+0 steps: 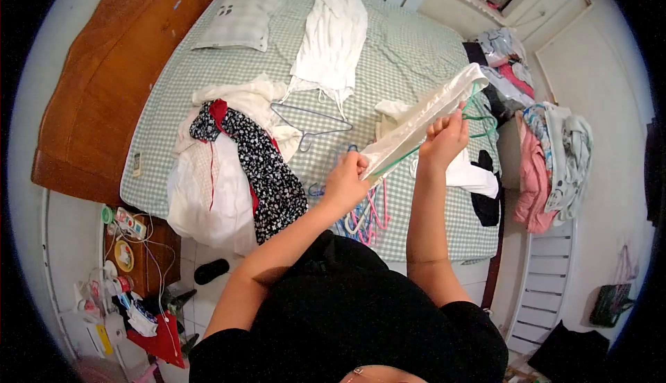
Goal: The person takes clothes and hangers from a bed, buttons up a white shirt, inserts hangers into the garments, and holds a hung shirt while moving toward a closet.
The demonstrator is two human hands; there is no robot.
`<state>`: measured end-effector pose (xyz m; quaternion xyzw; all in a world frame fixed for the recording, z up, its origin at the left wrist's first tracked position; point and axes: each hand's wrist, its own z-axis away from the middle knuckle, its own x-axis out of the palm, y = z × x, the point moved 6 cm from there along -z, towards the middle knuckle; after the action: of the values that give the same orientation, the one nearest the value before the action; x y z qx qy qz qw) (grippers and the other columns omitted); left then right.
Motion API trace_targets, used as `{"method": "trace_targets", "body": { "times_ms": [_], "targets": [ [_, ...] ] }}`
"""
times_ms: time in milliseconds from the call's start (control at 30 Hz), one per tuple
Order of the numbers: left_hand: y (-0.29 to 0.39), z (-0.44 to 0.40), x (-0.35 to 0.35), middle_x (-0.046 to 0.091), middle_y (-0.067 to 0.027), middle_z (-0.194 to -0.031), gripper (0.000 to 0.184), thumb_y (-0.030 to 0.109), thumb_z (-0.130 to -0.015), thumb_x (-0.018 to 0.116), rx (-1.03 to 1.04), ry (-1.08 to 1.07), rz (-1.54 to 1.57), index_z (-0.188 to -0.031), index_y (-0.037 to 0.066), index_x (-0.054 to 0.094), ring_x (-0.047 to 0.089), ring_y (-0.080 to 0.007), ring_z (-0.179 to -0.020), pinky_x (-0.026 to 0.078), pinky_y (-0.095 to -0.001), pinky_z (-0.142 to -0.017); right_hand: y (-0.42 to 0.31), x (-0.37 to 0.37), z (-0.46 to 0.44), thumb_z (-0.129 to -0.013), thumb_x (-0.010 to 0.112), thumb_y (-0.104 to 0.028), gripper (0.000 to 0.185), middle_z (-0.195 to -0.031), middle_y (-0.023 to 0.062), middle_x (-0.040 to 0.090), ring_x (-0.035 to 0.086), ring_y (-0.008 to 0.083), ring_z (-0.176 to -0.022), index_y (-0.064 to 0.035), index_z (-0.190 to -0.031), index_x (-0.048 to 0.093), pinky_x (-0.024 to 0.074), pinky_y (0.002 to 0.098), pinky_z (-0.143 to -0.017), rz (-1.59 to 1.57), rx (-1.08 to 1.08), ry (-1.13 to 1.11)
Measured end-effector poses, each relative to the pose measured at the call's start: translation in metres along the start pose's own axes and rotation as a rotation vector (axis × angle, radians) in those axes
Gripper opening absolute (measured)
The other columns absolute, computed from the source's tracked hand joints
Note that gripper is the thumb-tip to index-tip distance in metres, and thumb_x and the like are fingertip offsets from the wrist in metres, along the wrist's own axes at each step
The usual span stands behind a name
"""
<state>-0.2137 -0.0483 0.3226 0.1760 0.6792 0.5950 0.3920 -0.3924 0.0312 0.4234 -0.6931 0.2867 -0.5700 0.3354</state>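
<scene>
Clearly, the head view, the only one, centres on a white garment (pixel 422 121) stretched aslant between two hands above the bed (pixel 416 43). Its long axis runs from lower left to upper right, away from the wearer's body, and its far end folds over beyond the right hand (pixel 446 138). The left hand (pixel 349 180) is at the near, lower end, its fingers closed in a narrow pinch on the edge of the cloth. The right hand sits farther up and along the near side of the band, its fingers curled in; whether they hold cloth, the green hanger (pixel 399 161) or both, I cannot tell.

That hanger shows as a thin line along the garment's lower side between the hands, roughly in step with the cloth, and as green loops out past the right hand. So the folded far end is nearer to the right hand, and the lower end is right at the left.

Below the garment, just beside the left hand on the body side, lies a cluster of pink, white and blue hangers (pixel 364 220). A lone blue hanger (pixel 312 112) lies on the sheet beyond the left hand, between the white dress (pixel 329 43) and that hand. The black floral garment (pixel 253 161) lies off to the left, apart from both hands.
</scene>
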Motion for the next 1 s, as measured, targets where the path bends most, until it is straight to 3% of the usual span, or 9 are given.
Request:
{"method": "trace_targets", "body": {
  "times_ms": [67,133,233,367,567,667,733,833,1000],
  "targets": [
    [0.004,0.000,-0.001,0.056,-0.0141,-0.089,0.024,0.006,-0.072,0.060,-0.049,-0.036,0.098,-0.092,0.002,0.049,0.060,-0.0281,-0.076,0.047,-0.0367,-0.068,0.018,-0.003,0.015,-0.093,0.047,-0.014,0.024,-0.056,-0.0074,0.026,0.021,0.0030,-0.043,-0.0074,-0.116,0.051,0.0183,0.0214,-0.038,0.024,0.020,-0.012],
    [0.010,0.002,0.001,0.057,-0.0141,-0.086,0.022,0.005,-0.074,0.057,-0.192,-0.108,0.426,-0.094,0.001,0.049,0.062,-0.0251,-0.064,0.049,-0.0345,-0.058,0.034,0.000,0.047,-0.093,0.047,-0.014,0.027,-0.056,-0.0076,0.027,0.023,0.0030,-0.043,-0.0072,-0.119,0.050,0.0186,0.0214,-0.038,0.249,0.101,-0.121],
    [0.001,0.000,0.022,0.059,-0.0134,-0.084,0.022,0.004,-0.076,0.054,-0.088,-0.270,0.261,-0.097,0.000,0.050,0.062,-0.0222,-0.056,0.049,-0.0311,-0.049,0.045,-0.003,0.083,-0.093,0.046,-0.014,0.030,-0.055,-0.0078,0.027,0.022,0.0030,-0.042,-0.0071,-0.123,0.049,0.0177,0.0209,-0.038,0.262,0.329,-0.254],
    [-0.016,0.010,0.031,0.059,-0.0094,-0.083,0.025,0.010,-0.079,0.058,-0.203,-0.385,0.445,-0.101,0.000,0.051,0.061,-0.0195,-0.061,0.049,-0.0304,-0.049,0.029,-0.016,0.088,-0.094,0.045,-0.013,0.034,-0.056,-0.0084,0.026,0.020,0.0020,-0.041,-0.0052,-0.126,0.046,0.0153,0.0196,-0.037,0.324,0.522,-0.327],
    [-0.036,-0.012,-0.017,0.054,-0.0114,-0.103,0.043,0.010,-0.078,0.063,-0.104,0.077,0.262,-0.117,0.004,0.045,0.060,-0.0190,-0.078,0.051,-0.0340,-0.069,-0.008,-0.034,0.079,-0.094,0.044,-0.016,0.036,-0.057,-0.0097,0.026,0.022,0.0012,-0.044,-0.0014,-0.127,0.047,0.0180,0.0182,-0.040,0.702,0.649,-0.671],
    [0.001,-0.012,-0.067,0.033,-0.0129,-0.133,0.080,0.005,-0.068,0.072,0.121,0.419,-0.009,-0.135,0.008,0.028,0.052,-0.0225,-0.101,0.046,-0.0344,-0.083,-0.029,-0.037,0.071,-0.093,0.045,-0.014,0.033,-0.060,-0.0079,0.042,0.033,0.0022,-0.047,0.0004,-0.121,0.054,0.0280,0.0192,-0.043,0.774,0.614,-0.784],
    [0.006,-0.014,-0.081,0.035,-0.0125,-0.135,0.074,0.006,-0.069,0.071,0.229,0.443,-0.161,-0.133,0.010,0.033,0.051,-0.0265,-0.106,0.046,-0.0332,-0.085,-0.040,-0.038,0.067,-0.090,0.055,-0.021,0.031,-0.077,0.0055,0.065,0.050,0.0092,-0.061,-0.0041,-0.115,0.060,0.0428,0.0294,-0.055,0.964,0.588,-1.120],
    [-0.018,-0.014,-0.078,0.062,-0.0122,-0.100,0.035,0.002,-0.069,0.063,0.197,0.145,-0.120,-0.104,0.007,0.062,0.060,-0.0279,-0.092,0.048,-0.0337,-0.078,-0.053,-0.024,0.058,-0.088,0.058,-0.022,0.031,-0.077,0.0112,0.065,0.053,0.0131,-0.061,-0.0016,-0.110,0.061,0.0447,0.0318,-0.057,1.075,0.387,-1.353],
    [-0.044,-0.005,-0.060,0.065,-0.0112,-0.091,0.024,0.002,-0.071,0.062,0.205,0.108,-0.147,-0.095,0.006,0.065,0.062,-0.0279,-0.082,0.049,-0.0339,-0.073,-0.004,-0.031,0.020,-0.086,0.061,-0.022,0.026,-0.078,0.0141,0.064,0.058,0.0161,-0.068,0.0015,-0.096,0.065,0.0460,0.0311,-0.063,1.363,0.446,-1.240]
  ]
}}
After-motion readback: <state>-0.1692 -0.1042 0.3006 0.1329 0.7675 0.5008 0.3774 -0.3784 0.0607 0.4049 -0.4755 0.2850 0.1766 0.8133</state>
